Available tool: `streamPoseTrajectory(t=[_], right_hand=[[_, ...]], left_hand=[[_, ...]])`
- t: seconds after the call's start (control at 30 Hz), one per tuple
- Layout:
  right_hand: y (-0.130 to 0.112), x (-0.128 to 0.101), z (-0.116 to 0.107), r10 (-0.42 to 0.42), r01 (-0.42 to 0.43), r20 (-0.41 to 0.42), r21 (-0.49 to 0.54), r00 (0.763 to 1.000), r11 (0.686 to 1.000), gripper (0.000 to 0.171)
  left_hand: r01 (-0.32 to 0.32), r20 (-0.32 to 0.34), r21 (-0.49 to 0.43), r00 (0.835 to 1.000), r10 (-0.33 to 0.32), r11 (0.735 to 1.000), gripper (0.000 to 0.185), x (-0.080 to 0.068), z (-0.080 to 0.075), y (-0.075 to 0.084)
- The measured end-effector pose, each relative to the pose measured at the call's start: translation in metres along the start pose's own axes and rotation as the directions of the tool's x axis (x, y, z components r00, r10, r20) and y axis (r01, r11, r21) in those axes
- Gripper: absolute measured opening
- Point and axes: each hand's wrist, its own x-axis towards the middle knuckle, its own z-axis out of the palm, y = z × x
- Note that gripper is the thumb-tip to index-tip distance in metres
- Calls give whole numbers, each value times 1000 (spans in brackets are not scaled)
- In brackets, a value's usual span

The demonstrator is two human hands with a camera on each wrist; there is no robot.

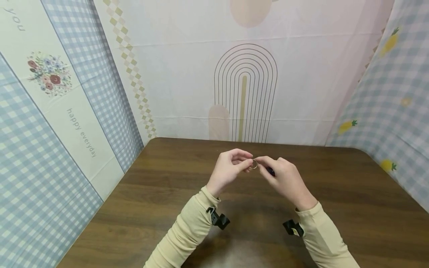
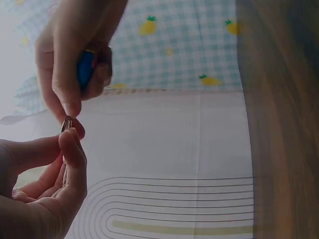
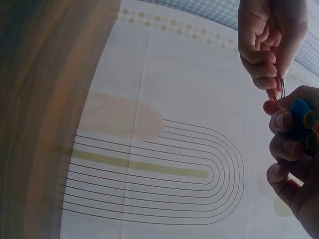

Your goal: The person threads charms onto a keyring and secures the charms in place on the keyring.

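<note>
Pinching from both sides, the two hands met above the middle of the counter [image 1: 335, 193], well off its surface. The left hand [image 1: 229, 169] held a small metal ring [image 1: 255, 163] between thumb and forefinger, its other fingers curled in. The right hand [image 1: 285, 178] nipped the same ring with thumb and fingertip, while its lower fingers were folded round a small blue object [image 2: 85, 68], part red, tucked against the palm; what that object was I could not tell.

To my eye the step in hand was working the ring, perhaps prying its coil or threading something on. I judged the next move would call for a steady hold by the left hand and a fine nail-tip push by the right, since the ring was thin and could slip.

The ring stood on edge, seen nearly edge-on from both wrist views, its plane roughly upright and its opening facing along the line between the two hands. Being round, it had no long axis to speak of.
</note>
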Motion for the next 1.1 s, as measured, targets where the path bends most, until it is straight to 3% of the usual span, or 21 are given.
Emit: streamPoseTrajectory(t=[0.13,0.27,0.4,0.53,0.7,0.9,1.1], right_hand=[[4,0,-1,-24,24,11,8,1000,1000,17],[9,1,-3,-38,38,15,21,999,999,16],[13,3,-2,-20,21,-23,29,1000,999,16],[18,4,0,-5,7,-48,44,999,999,17],[23,6,-2,-25,26,-13,51,1000,998,21],[32,8,-2,-112,112,5,58,994,992,21],[40,9,-4,-150,149,5,69,989,986,20]], left_hand=[[-68,8,151,998,68,986,12,1,1,0],[-96,40,186,995,90,978,11,3,2,0],[-72,38,158,997,67,985,15,6,3,-1],[-57,-27,118,998,60,991,16,10,6,-2],[-68,-88,135,993,81,988,14,14,9,-3],[-71,-50,157,996,79,985,14,19,12,-5],[-13,12,106,1000,12,994,16,23,14,-4]])
